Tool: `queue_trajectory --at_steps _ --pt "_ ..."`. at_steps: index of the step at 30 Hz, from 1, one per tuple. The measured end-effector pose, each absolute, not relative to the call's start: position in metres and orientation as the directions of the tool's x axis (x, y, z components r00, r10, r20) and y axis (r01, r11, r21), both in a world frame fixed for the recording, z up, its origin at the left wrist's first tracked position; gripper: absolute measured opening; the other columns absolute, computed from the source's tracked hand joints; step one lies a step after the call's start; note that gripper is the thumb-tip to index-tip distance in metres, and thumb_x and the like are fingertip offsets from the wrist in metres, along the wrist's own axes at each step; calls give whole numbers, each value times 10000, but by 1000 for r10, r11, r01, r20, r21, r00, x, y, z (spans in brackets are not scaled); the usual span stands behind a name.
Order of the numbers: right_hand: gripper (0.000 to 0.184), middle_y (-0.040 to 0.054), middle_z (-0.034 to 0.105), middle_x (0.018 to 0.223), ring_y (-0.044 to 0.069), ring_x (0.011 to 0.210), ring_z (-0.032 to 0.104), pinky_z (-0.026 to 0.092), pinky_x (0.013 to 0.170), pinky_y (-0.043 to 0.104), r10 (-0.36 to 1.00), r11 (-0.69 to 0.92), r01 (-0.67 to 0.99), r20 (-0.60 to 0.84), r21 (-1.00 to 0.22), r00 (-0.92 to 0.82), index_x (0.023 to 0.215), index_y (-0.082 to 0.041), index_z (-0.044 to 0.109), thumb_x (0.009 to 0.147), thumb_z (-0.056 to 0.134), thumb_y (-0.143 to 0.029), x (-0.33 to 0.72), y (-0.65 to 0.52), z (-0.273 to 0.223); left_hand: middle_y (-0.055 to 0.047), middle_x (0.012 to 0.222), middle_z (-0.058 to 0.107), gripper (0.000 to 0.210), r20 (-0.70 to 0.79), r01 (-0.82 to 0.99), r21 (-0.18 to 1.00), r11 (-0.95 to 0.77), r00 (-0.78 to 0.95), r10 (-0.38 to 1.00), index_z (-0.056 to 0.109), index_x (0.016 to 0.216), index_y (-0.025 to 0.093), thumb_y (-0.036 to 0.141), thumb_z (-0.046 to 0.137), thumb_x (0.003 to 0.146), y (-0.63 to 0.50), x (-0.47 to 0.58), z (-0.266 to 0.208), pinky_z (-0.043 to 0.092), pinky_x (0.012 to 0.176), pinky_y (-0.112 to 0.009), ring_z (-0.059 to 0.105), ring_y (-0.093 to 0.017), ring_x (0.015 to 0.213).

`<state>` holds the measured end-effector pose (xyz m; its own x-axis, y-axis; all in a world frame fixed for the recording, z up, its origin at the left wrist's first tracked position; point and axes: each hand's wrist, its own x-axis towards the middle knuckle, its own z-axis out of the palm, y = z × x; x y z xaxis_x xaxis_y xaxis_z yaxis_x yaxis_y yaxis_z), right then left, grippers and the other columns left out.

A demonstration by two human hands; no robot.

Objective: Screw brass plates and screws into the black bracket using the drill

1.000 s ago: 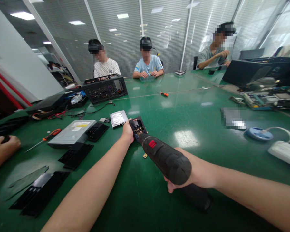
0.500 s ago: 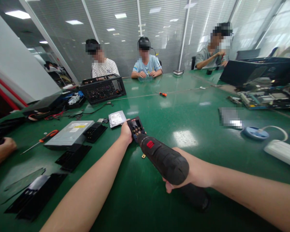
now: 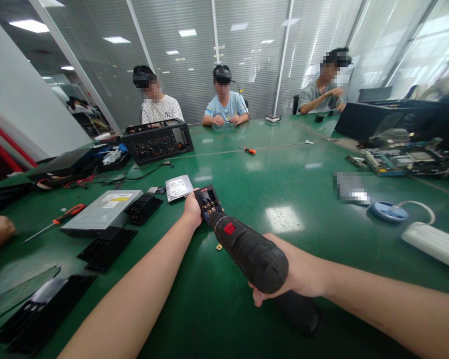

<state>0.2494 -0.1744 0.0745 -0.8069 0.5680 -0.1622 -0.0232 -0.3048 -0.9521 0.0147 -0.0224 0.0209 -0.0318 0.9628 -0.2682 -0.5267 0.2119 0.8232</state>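
Observation:
My right hand [image 3: 284, 269] is wrapped round the grip of a black cordless drill [image 3: 247, 247] with a red switch on top. The drill points away from me, its front end at a small open black box [image 3: 209, 199] with copper-coloured parts inside. My left hand [image 3: 193, 208] holds that box upright by its left side. The drill's tip is hidden behind its body, so I cannot tell whether it touches a screw. A little brass-coloured piece [image 3: 219, 247] lies on the table below the box. Just beyond my left hand lies a hard drive [image 3: 178, 188].
Left of my arm lie an optical drive [image 3: 105, 209], an orange-handled screwdriver [image 3: 69, 214] and black plastic panels [image 3: 41, 314]. Another person's hand [image 3: 0, 229] is at the left edge. Farther off stand a computer case [image 3: 157, 142] and circuit boards [image 3: 407, 154]; a white power strip [image 3: 434, 244] lies right.
The view has shifted slightly, so the table things sit a little farther left. Both hands keep their hold, and the drill stays against the box.

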Motion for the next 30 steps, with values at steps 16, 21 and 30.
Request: queue_trajectory --at_steps 16,21,30 --pt "434 14 697 652 191 625 691 579 607 308 590 -252 -2 -153 -968 -793 731 -147 636 477 974 -242 248 -173 77 -68 607 653 322 -296 -556 798 233 -25 955 682 1011 132 300 499 806 -21 13 21 605 581 -491 675 -289 529" --pt "449 3 693 650 175 613 692 584 595 283 593 -270 -4 -162 -963 -789 742 -144 644 464 982 -246 247 -173 73 -62 600 648 301 -291 -565 793 228 -22 956 685 986 131 289 515 794 -22 15 21 602 584 -467 668 -276 522" --pt "380 20 710 660 178 613 701 588 593 281 591 -240 -15 -134 -971 -795 727 -134 666 504 966 -204 249 -173 75 -86 593 651 318 -273 -538 816 211 -36 961 657 965 130 334 437 859 -23 16 24 550 478 -412 659 -288 500"
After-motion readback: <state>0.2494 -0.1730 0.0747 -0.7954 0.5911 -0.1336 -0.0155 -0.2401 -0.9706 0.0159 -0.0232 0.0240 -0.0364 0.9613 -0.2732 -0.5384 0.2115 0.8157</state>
